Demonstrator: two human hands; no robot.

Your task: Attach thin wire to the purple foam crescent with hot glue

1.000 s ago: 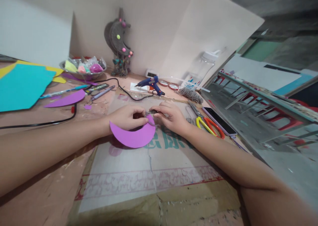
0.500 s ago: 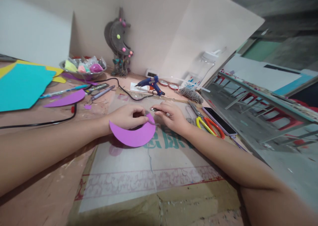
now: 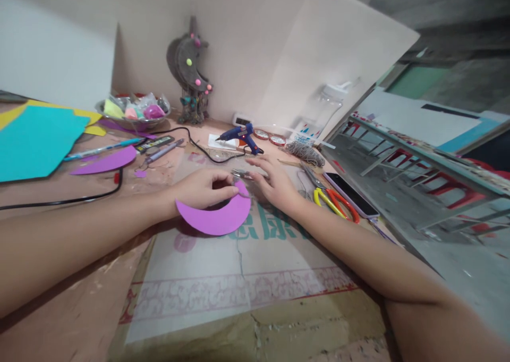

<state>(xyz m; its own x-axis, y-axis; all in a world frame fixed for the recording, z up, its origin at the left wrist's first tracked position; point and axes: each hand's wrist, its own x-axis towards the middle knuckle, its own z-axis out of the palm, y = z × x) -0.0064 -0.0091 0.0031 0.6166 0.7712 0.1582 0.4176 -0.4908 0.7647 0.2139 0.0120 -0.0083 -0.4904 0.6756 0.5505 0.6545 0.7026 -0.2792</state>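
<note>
My left hand (image 3: 205, 187) pinches the right tip of a purple paper crescent (image 3: 217, 218), thumb on top, with a bit of grey yarn (image 3: 243, 194) there. The crescent's other tip reaches back to my left wrist. Facing it, my right hand (image 3: 274, 181) has its fingers stretched out and parted from the thumb. A small metal tool with two thin prongs (image 3: 240, 174) lies between that thumb and forefinger, pointing at my left hand; its rear is hidden. Under both hands spreads a printed translucent sheet (image 3: 191, 309).
Behind stand a blue glue gun (image 3: 245, 136), a ball of grey yarn (image 3: 306, 153) and a decorated grey moon (image 3: 189, 65). Scissors (image 3: 332, 200) and a phone (image 3: 353, 194) lie at right. Left are turquoise card (image 3: 37, 141), a bowl (image 3: 135, 120) and a black cable (image 3: 79, 200).
My right fingers have opened and lifted off the metal tool. Its two prongs now show further left and apart. The left hand and crescent have barely moved.
</note>
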